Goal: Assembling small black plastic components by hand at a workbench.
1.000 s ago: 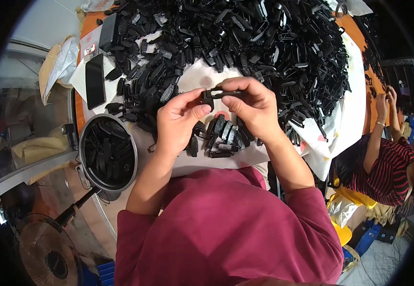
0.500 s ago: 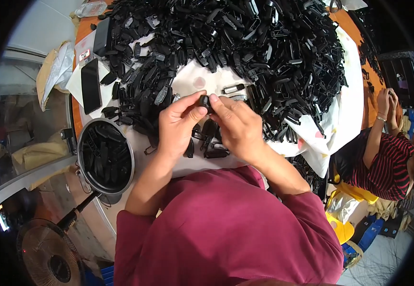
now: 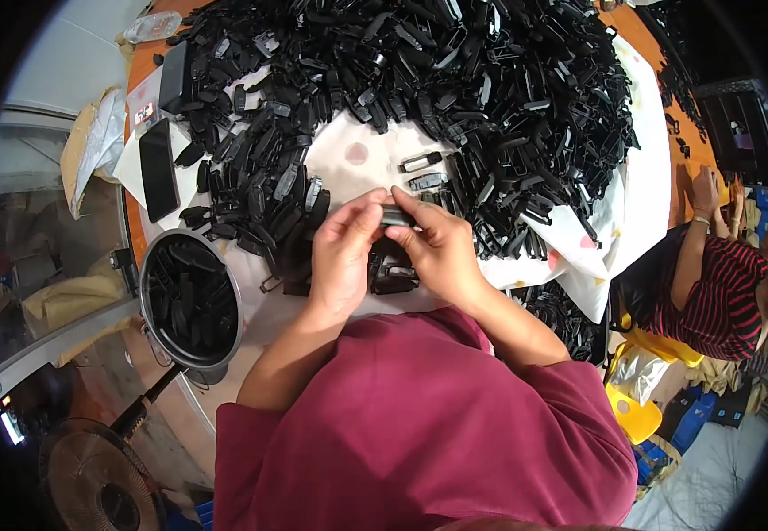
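Observation:
A small dark, elongated plastic piece (image 3: 395,215) is held level between the fingertips of both my hands, in front of my chest. My left hand (image 3: 345,252) pinches its left end with thumb and forefinger. On the other end, the thumb and fingers of my right hand (image 3: 444,248) are closed. My fingers cover much of the piece, so its exact kind cannot be made out. Several similar black pieces (image 3: 394,279) lie on the white cloth (image 3: 335,164) under and beside my hands. Just beyond, a pale-framed piece (image 3: 421,162) and a clear-grey one (image 3: 428,180) lie apart.
A large heap of black plastic pieces (image 3: 525,115) covers the table's far side. At left are a phone (image 3: 159,171), a round black basin (image 3: 240,305) full of black pieces and a fan (image 3: 92,487). Another person (image 3: 725,274) works at right.
Both hands have come slightly nearer my body. The piece has been turned from upright to lengthwise between my fingers. The other person's hands have shifted.

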Tool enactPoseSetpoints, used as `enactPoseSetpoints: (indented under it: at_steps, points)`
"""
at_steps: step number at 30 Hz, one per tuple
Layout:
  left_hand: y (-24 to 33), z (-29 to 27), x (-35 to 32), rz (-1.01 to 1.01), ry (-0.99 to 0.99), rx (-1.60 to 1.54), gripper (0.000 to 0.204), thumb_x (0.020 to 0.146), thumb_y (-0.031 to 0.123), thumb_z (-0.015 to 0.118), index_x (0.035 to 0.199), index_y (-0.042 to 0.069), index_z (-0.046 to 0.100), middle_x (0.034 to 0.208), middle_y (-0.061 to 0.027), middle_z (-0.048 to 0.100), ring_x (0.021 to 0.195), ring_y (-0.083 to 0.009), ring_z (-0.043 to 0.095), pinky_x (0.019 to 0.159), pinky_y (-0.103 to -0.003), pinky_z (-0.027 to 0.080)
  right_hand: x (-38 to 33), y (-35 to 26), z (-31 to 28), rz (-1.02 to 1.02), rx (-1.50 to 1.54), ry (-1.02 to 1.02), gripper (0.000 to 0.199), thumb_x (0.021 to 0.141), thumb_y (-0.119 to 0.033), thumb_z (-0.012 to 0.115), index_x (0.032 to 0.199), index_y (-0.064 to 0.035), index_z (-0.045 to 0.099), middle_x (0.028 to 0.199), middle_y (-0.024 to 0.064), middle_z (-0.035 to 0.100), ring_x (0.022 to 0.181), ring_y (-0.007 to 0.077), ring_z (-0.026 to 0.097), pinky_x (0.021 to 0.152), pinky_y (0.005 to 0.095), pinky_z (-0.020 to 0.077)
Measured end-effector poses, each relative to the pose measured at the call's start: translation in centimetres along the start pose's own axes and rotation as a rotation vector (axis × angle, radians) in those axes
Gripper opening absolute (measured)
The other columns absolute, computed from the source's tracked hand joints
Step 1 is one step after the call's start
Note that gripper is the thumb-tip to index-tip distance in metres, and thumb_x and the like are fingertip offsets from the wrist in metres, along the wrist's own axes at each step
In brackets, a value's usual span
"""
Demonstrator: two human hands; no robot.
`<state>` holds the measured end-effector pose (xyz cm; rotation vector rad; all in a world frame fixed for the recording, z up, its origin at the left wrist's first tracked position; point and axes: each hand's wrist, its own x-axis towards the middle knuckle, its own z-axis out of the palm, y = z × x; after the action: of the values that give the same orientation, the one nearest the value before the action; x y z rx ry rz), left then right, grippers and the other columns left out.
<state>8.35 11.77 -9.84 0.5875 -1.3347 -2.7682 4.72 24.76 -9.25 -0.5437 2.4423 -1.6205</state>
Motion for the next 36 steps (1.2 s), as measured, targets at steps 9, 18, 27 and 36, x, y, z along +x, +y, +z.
enactPoseSetpoints:
  at_steps: [9,18,27,36]
  points:
    - [-0.7,-1.7,3.5,-0.013,-0.013,-0.182,0.033,0.087,0.024,0.058,0.106,-0.002,0.055,0.095,-0.0085,0.060,0.087,-0.0160,0.058,0.080,-0.028,0.046,3.2,0.0,0.6,0.293,0.292,-0.042,0.026,0.078,-0.005,0.067,0.099,0.0065,0.056,0.078,0.0062,0.063,0.066,0.0071,0.056,0.058,0.0213,0.0475]
    - [-0.3,-0.7,2.5,0.159,-0.032,-0.099,0.032,0.083,0.019,0.064,0.104,-0.003,0.058,0.098,-0.0115,0.062,0.089,-0.0166,0.058,0.083,-0.027,0.045,2.4,1.2,0.2,0.212,0.606,-0.081,0.024,0.077,0.001,0.067,0.097,0.0038,0.053,0.085,0.0069,0.063,0.076,0.0097,0.059,0.070,0.0233,0.0495]
    - [0.5,-1.6,5.2,0.159,0.192,0.152,0.023,0.088,0.022,0.057,0.095,0.000,0.058,0.087,-0.0073,0.062,0.077,-0.0114,0.056,0.071,-0.024,0.047,7.5,2.7,-4.3,-0.360,-0.616,-0.130,0.024,0.068,-0.018,0.070,0.088,-0.0064,0.064,0.083,0.0128,0.062,0.077,0.0274,0.060,0.068,0.0348,0.0485]
    - [-1.5,2.4,7.7,0.338,-0.131,1.642,0.022,0.075,0.026,0.065,0.087,0.007,0.065,0.084,-0.0092,0.062,0.075,-0.0288,0.061,0.068,-0.037,0.047,9.7,5.0,-3.9,-0.408,-1.053,-0.339,0.008,0.068,-0.013,0.058,0.070,-0.0058,0.061,0.080,0.0096,0.061,0.080,0.0268,0.060,0.069,0.0335,0.0499]
